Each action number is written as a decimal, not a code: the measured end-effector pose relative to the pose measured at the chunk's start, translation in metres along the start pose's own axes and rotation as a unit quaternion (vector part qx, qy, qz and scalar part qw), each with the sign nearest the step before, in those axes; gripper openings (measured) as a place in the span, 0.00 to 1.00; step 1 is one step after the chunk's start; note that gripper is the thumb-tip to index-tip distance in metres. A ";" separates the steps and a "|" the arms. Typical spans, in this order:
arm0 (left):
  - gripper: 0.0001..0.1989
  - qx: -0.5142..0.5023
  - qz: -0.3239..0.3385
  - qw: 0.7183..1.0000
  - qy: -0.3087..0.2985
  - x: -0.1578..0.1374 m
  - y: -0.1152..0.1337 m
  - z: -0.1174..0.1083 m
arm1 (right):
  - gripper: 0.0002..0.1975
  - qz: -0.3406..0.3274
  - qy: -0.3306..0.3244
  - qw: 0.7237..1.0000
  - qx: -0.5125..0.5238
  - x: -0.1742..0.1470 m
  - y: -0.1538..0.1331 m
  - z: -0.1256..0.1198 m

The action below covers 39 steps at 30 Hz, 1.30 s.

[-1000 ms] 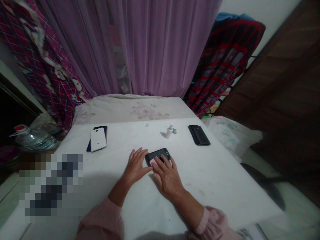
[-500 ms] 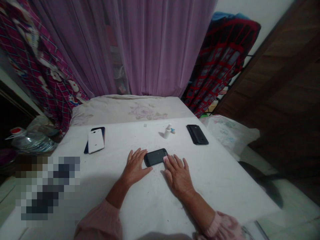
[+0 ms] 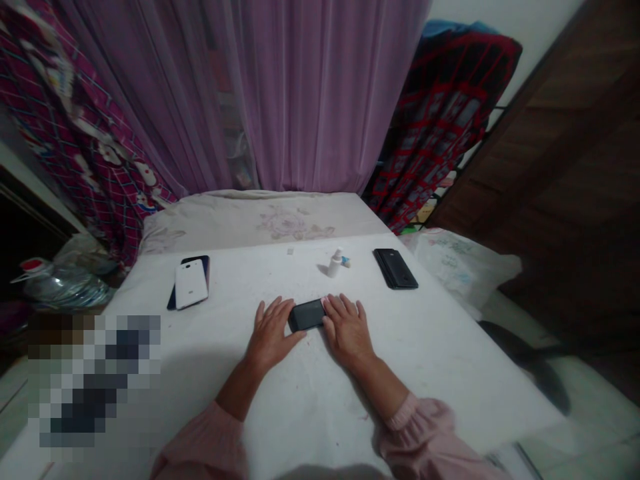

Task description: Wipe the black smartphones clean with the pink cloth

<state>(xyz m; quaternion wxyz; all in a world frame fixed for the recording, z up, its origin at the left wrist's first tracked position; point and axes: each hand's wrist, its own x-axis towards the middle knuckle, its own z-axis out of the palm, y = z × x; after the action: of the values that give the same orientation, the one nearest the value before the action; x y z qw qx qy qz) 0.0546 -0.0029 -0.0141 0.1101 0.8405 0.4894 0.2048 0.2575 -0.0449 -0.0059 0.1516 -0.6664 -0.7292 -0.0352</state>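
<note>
Hanging beyond the far edge, a purple curtain [image 3: 310,100] closes off the scene behind a table [image 3: 450,360] spread with white cloth. On the near side, two hands reach in from pink sleeves, one at each end of a black phone [image 3: 306,317] lying flat near the middle of the table, screen up.

The left hand [image 3: 273,335] has its thumb spread wide from the fingers, bracketing the phone's left end; it touches the phone, but how firmly cannot be told. It has hardly moved in the last second. The right hand [image 3: 347,331] has shifted: a moment ago it lay just off the near right corner, and now its fingers, slightly bent and close together, cover the right end. Contact has moved up to that end, leaving the middle of the screen bare, so the work seems centred there.

To the far left, a white phone [image 3: 191,283] lies partly over a dark blue phone [image 3: 173,297]; to the far right is a stack of black phones [image 3: 400,270]. Between them stands a small white spray bottle [image 3: 335,265]. Smallest, a pink piece [image 3: 324,301] peeks from under the right fingertips; whether the thumb pinches it is hidden.
</note>
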 end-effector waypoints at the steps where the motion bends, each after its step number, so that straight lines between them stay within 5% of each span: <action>1: 0.27 0.001 -0.001 1.000 0.001 0.000 0.000 0.000 | 0.22 0.004 -0.004 1.000 0.002 0.005 -0.001 0.001; 6: 0.26 0.008 -0.024 1.000 0.014 -0.001 0.006 -0.001 | 0.23 0.002 -0.009 1.000 0.000 0.010 -0.002 0.002; 16: 0.26 -0.008 -0.020 1.000 0.011 -0.001 0.006 -0.001 | 0.23 -0.007 0.003 1.000 -0.015 -0.037 0.003 -0.010; 27: 0.27 -0.003 -0.014 1.000 -0.009 0.000 0.003 -0.001 | 0.22 0.009 -0.023 1.000 0.000 0.012 -0.006 -0.001; 39: 0.26 -0.011 -0.021 1.000 0.011 -0.002 0.006 0.001 | 0.24 -0.019 0.000 1.000 -0.015 -0.035 0.005 0.000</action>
<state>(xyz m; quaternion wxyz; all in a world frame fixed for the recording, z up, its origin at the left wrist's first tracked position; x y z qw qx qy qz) 0.0590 -0.0073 -0.0130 0.1187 0.8267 0.5054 0.2170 0.2652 -0.0779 -0.0161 0.1407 -0.6547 -0.7411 -0.0488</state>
